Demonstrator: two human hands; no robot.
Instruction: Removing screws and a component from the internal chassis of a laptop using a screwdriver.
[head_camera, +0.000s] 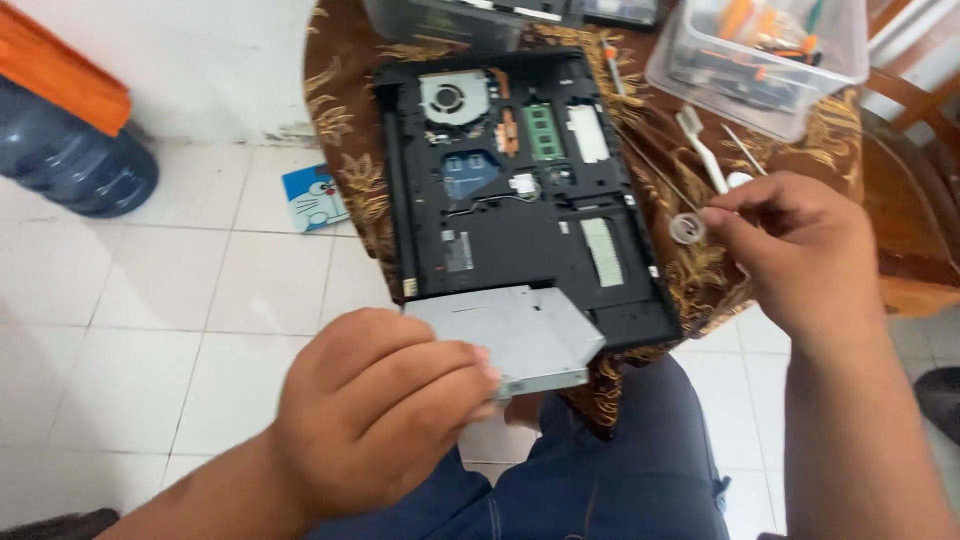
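A: Where's the drive?
B: The flat grey metal drive (520, 335) sticks half out of the black plastic laptop (520, 190), left hand (385, 410) pinching its edge.
A: The right hand (790, 245)?
B: Fingertips pressed together above the patterned brown cloth (345, 140)

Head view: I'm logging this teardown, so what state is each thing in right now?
Black laptop base: upside down, bottom cover off, fan and memory exposed.
Grey metal optical drive: partly out of the laptop's near edge.
Left hand: gripping the drive.
Right hand: fingers pinched by a small clear round lid.
Clear plastic parts box: open, no lid.
White toothbrush: lying flat.
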